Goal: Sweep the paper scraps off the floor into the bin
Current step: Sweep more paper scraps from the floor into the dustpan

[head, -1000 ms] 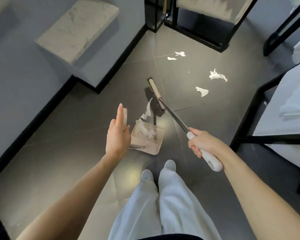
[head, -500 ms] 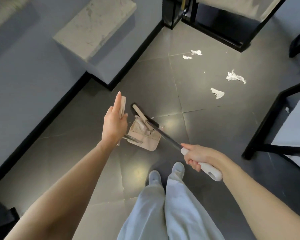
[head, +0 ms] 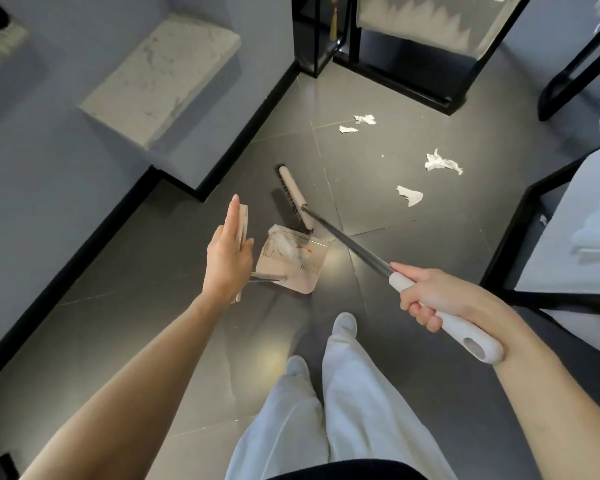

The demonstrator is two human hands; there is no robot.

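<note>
Head view: the person stands on a dark grey tiled floor (head: 430, 244) and looks down at both hands. The left hand (head: 227, 258) holds the flat beige handle of the dustpan (head: 309, 277); the index finger lies straight along the handle and the other fingers close around it. The dustpan stands on the floor in front of the white shoes (head: 343, 323). Inside it lie white paper scraps (head: 284, 245) and a small red mark, too blurred to read. The right hand (head: 440, 296) grips firmly the white grip of the broom (head: 347, 239). The broom head (head: 293, 194) rests on the floor, just beyond the open edge of the dustpan. Four more scraps lie on the floor farther away: one torn piece (head: 409, 195), one crumpled piece (head: 442, 163) and two small pieces (head: 364, 118) near black-framed furniture (head: 426, 95).
</note>
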